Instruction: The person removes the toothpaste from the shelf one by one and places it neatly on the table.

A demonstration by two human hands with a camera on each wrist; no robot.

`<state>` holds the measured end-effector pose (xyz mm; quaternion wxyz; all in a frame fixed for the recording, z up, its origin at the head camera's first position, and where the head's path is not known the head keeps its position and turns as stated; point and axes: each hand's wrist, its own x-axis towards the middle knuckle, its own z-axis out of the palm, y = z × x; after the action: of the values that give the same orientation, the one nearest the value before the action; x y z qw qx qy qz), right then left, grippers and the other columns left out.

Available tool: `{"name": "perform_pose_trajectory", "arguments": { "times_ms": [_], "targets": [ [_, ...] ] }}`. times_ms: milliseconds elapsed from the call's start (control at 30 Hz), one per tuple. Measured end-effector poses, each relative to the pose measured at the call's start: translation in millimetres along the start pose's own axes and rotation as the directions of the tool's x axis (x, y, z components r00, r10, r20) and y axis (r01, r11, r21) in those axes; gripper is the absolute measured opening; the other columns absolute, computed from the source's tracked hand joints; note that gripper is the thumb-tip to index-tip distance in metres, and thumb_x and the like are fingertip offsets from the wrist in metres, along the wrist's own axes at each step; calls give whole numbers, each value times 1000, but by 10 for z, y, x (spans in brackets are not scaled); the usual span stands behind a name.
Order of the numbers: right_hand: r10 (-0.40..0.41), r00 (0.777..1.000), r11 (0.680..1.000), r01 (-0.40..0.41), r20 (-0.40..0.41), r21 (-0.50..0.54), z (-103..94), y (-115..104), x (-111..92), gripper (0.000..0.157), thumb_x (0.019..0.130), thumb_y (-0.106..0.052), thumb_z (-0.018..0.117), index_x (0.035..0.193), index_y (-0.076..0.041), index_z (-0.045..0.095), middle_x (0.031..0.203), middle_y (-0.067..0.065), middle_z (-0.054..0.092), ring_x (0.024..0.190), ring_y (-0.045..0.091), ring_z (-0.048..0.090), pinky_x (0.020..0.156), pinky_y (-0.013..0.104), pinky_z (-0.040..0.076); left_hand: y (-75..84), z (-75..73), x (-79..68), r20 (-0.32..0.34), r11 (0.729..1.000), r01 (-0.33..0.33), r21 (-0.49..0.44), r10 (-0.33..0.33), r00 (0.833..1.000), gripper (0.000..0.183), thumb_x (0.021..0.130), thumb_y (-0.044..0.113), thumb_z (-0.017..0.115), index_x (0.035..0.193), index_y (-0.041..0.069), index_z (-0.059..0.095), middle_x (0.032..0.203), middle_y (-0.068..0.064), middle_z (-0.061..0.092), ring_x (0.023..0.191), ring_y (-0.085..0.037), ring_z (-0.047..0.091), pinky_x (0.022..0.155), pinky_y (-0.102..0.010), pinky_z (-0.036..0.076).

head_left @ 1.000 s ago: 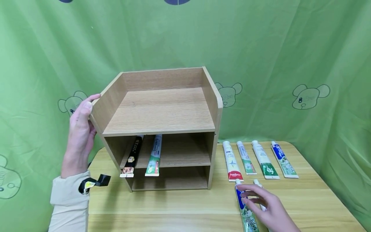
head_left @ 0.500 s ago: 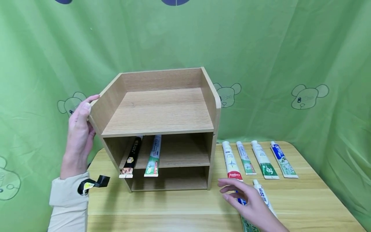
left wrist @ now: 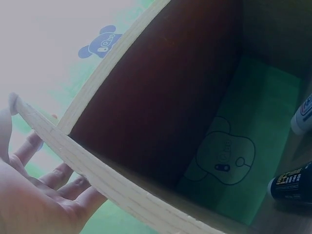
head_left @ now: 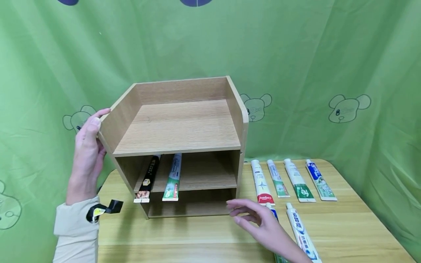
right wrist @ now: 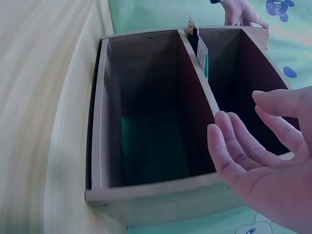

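Note:
My left hand (head_left: 86,151) grips the upper left side panel of a wooden shelf unit (head_left: 184,126), thumb on the front edge and fingers on the outer side. On its middle board lie a black toothpaste tube (head_left: 148,179) and a white-and-green toothpaste tube (head_left: 172,179), flat ends jutting out over the front. My right hand (head_left: 260,223), fingers loosely bent and holding nothing, hovers in front of the unit's lower right corner. Partly hidden under that hand is a blue-and-green toothpaste tube (head_left: 272,212). A white-and-blue toothpaste tube (head_left: 302,233) lies to its right.
Right of the unit, a row of several toothpaste tubes lies on the wooden table (head_left: 355,226), among them a red-ended Colgate tube (head_left: 262,182) and a green-ended tube (head_left: 299,180). A green curtain (head_left: 296,65) with bear drawings hangs behind.
My right hand has moved left, away from over the front toothpaste tubes to the shelf's lower right corner, uncovering the white-and-blue tube. The left hand keeps its grip on the panel.

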<state>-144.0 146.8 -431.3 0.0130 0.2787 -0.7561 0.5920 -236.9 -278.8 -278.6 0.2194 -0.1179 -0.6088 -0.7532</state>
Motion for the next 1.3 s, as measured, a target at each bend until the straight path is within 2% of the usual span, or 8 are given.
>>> {"name": "perform_pose_trajectory", "arguments": {
  "times_ms": [200, 400, 667, 1000, 1300],
  "targets": [
    [1, 1000, 998, -2, 21, 58, 163, -5, 112, 36, 100, -7, 66, 136, -11, 63, 127, 5, 68, 110, 23, 69, 91, 36, 57, 3, -2, 0, -4, 1000, 1, -6, -1, 1000, 46, 100, 39, 61, 139, 14, 64, 130, -13, 52, 104, -25, 55, 79, -30, 49],
    [-4, 999, 994, -2, 48, 113, 315, 26, 218, 37, 100, -9, 66, 137, -9, 61, 127, 8, 68, 110, 25, 69, 92, 36, 56, 5, 5, -5, 1, 1000, 18, -3, -18, 1000, 46, 100, 40, 60, 139, 15, 64, 131, -13, 51, 104, -25, 55, 79, -29, 50],
    [-48, 999, 982, 45, 12, 181, 483, 51, 350, 34, 99, -7, 67, 133, -9, 63, 122, 10, 69, 108, 28, 70, 93, 36, 56, 2, 1, 2, 1, 1000, 2, -10, -2, 1000, 47, 99, 39, 61, 139, 14, 64, 132, -13, 50, 106, -26, 54, 80, -30, 49],
    [5, 1000, 963, -1, -16, 270, 718, 40, 542, 29, 99, -6, 67, 128, -7, 66, 119, 17, 70, 107, 29, 70, 91, 37, 57, -6, -5, 3, -2, 1000, 1, -7, -1, 1000, 46, 100, 38, 59, 138, 13, 64, 132, -13, 50, 105, -25, 54, 78, -29, 49],
    [48, 999, 944, -44, -5, 327, 904, 39, 697, 34, 100, -5, 65, 134, -1, 60, 120, 20, 69, 103, 25, 72, 86, 40, 59, -3, 7, 9, -1, 1000, 5, -4, -5, 1000, 45, 100, 37, 59, 138, 14, 64, 133, -12, 49, 107, -26, 53, 78, -29, 49]
  ]
}}
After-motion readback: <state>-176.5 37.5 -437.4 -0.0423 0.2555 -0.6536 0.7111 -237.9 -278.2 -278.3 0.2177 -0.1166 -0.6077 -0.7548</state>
